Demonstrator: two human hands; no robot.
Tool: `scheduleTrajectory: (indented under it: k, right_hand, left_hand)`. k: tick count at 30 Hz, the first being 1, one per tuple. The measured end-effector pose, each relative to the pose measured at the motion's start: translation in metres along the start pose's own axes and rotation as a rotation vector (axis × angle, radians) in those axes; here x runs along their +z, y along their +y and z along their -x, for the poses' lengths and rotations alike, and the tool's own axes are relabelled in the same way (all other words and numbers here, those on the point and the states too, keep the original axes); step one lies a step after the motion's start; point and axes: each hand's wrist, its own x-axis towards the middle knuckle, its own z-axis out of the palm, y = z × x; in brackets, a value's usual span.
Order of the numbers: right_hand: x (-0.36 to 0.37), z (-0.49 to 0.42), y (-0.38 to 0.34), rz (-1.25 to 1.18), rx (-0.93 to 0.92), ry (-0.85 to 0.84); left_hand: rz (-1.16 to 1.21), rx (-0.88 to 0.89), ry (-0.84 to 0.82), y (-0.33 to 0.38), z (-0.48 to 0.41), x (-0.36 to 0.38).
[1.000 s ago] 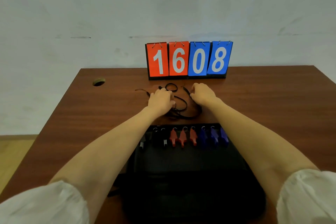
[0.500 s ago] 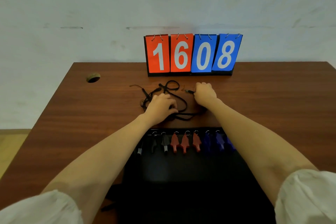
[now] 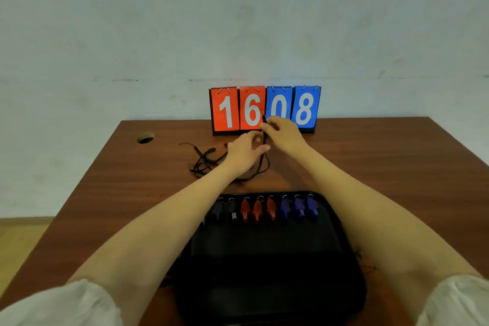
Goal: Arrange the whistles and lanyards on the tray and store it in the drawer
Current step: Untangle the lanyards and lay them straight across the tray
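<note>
Since the whistles (image 3: 264, 209) already lie in a row along the far edge of the tray (image 3: 264, 272), the tangled lanyards (image 3: 205, 164) on the table (image 3: 383, 167) beyond seem to be what is left. Right hand (image 3: 284, 135) pinches one cord (image 3: 263, 119) by its end, raised, probably to draw it clear of the heap. Left hand (image 3: 244, 152) curls loosely round the same cord lower down, likely to steady it.

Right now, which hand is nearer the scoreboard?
Right. The right hand is raised just before the scoreboard, pinching a lanyard; the left hand sits lower, nearer the person.
</note>
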Motion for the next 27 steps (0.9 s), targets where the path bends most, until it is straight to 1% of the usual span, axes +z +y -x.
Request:
scheduleTrajectory:
  k: [3,5,7,9,14,17,20,24,27]
  right_hand:
    - [-0.020,0.013,-0.025,0.005,-0.094,0.049]
    - [-0.035,0.021,-0.040,-0.030,-0.135,0.089]
    - [-0.047,0.027,-0.054,-0.116,-0.146,0.121]
    - [-0.058,0.036,-0.067,-0.186,-0.160,0.151]
    - [-0.082,0.058,-0.097,-0.230,-0.261,0.268]
    - [-0.098,0.070,-0.111,-0.318,-0.307,0.366]
    - [-0.112,0.080,-0.121,-0.381,-0.327,0.421]
    - [-0.124,0.087,-0.127,-0.479,-0.276,0.525]
    - [-0.132,0.090,-0.126,-0.456,-0.199,0.584]
  left_hand:
    - [0.218,-0.008,0.065,0.029,0.015,-0.013]
    - [0.267,0.016,0.120,0.043,0.023,-0.024]
    - [0.275,0.043,0.164,0.051,0.030,-0.035]
    - [0.249,0.062,0.203,0.059,0.037,-0.045]
    - [0.108,0.138,0.293,0.081,0.055,-0.070]
    - [0.024,0.144,0.298,0.081,0.067,-0.087]
    - [-0.009,0.133,0.292,0.076,0.078,-0.100]
    - [-0.040,0.093,0.280,0.065,0.085,-0.110]
    - [-0.081,0.082,0.289,0.059,0.091,-0.114]
